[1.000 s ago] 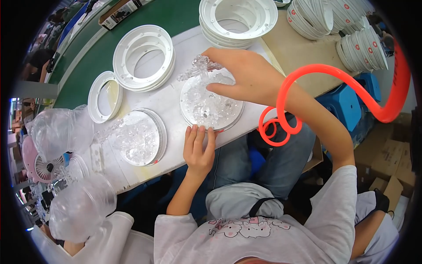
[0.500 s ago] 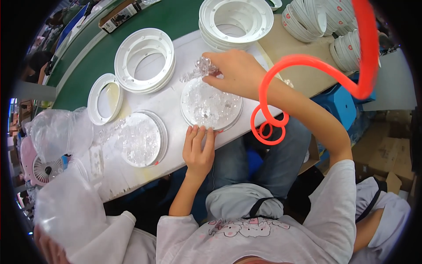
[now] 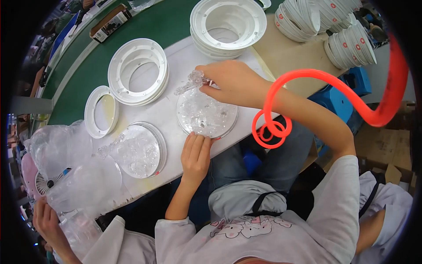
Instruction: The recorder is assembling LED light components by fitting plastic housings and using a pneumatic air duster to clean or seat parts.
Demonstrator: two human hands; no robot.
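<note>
Near edge, just below frame centre: left hand [image 3: 195, 154] has its fingers side by side and lightly bent, tips against the near rim of the round base [image 3: 229, 130]; not wrapped round anything, thumb not visible.

Frame centre: clear ornament [image 3: 204, 113] lies over that base on the worktop [image 3: 170, 119], its knobbly end reaching past the far rim. Whether the two are joined: cannot tell.

Just above: right hand [image 3: 228, 81] is nearly closed, thumb and fingers pinching the knobbly end.

Handling (judged): looks like thin clear plastic; probably light, stiff, smooth enough to slip, fine projections liable to snap. Better hold: broad base rim for support, thicker stem of the knobbly end for a gentle pinch; avoid the tips.

Left of centre: similar clear piece [image 3: 138, 154], untouched.

Farther, upper centre: white ring stack [image 3: 198, 22].
</note>
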